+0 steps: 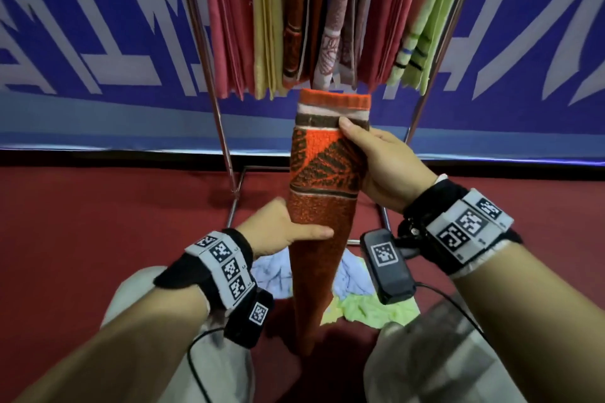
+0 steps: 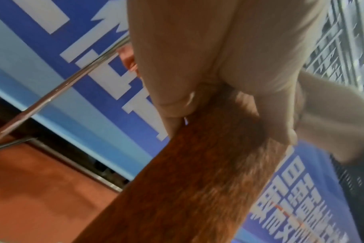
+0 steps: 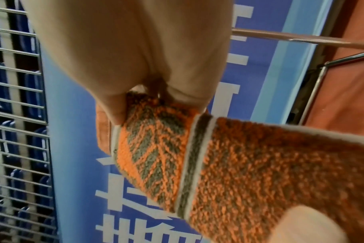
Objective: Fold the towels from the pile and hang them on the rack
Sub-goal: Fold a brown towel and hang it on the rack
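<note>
An orange towel (image 1: 322,193) with a brown leaf pattern and brown-white stripes hangs lengthwise, folded narrow, in front of the rack (image 1: 220,121). My right hand (image 1: 373,163) grips its upper patterned part, thumb on the brown stripe; the right wrist view shows the same grip on the orange towel (image 3: 177,148). My left hand (image 1: 284,229) holds it lower down, thumb across the plain orange part, and pinches the orange towel (image 2: 197,180) in the left wrist view. Several folded towels (image 1: 327,16) in red, yellow, brown and green hang on the rack above. The pile (image 1: 370,304) lies on the floor below.
The chrome rack's legs and base bar (image 1: 386,216) stand on red carpet (image 1: 98,222) against a blue and white banner wall (image 1: 98,42). My knees in light trousers (image 1: 435,360) flank the pile. A wire grid panel (image 3: 17,115) shows in the wrist views.
</note>
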Tool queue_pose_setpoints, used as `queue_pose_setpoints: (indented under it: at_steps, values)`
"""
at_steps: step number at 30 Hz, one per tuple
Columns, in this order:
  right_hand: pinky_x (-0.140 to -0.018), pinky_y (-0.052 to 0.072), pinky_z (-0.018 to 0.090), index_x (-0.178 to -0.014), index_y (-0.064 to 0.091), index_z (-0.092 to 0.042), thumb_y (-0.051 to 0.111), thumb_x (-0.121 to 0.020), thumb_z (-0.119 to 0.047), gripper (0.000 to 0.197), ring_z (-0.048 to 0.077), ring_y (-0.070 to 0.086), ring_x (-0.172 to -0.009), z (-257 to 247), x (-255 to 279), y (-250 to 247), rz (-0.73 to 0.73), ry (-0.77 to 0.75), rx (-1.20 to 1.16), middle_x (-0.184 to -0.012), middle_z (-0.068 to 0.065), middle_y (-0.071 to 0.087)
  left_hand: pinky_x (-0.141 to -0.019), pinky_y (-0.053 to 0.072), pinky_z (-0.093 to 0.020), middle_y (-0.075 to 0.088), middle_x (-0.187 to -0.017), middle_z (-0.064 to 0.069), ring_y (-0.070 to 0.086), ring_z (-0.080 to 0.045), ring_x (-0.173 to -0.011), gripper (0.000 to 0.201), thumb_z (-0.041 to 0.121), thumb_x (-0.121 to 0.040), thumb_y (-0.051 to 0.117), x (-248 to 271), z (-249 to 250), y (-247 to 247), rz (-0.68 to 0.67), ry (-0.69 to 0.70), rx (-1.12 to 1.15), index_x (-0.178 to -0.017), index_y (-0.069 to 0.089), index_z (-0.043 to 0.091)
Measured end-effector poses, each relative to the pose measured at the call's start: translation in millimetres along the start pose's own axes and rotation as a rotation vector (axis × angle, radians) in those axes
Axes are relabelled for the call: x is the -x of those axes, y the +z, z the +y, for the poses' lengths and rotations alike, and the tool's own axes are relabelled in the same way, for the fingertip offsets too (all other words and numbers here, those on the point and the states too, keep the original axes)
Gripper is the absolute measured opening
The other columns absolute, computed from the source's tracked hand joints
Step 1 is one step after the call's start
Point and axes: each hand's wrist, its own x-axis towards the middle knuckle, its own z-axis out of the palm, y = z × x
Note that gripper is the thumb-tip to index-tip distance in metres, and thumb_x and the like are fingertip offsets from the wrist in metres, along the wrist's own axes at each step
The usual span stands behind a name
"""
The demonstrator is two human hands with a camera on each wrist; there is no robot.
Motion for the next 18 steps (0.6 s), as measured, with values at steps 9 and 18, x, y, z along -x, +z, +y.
queue_pose_setpoints:
  at_steps: [9,18]
  values:
    - [-0.101,0.047,0.037,-0.111,0.075,-0.021,0.070,-0.088,-0.039,0.030,0.019,0.064,-0.096,62,-14,-38,-0.170,0.175,0.116,-0.106,0.006,0.073,-0.085,0.054,-0.023,0.077,-0.096,0.001,0.070,-0.008,-0.087,0.025,-0.003,-0.077,0.078,-33,-5,-9,0.094,0.063,0.118,-0.097,0.075,0.013]
    - [-0.111,0.044,0.056,-0.122,0.065,0.003,0.072,-0.088,-0.013,0.038,0.041,0.061,-0.123,133,-12,-61,-0.266,0.299,0.260,-0.128,0.023,0.067,-0.078,0.057,-0.027,0.077,-0.097,-0.004,0.073,-0.016,-0.089,0.033,0.011,-0.072,0.074,-54,-19,-10,0.120,0.065,0.382,-0.105,0.072,0.006]
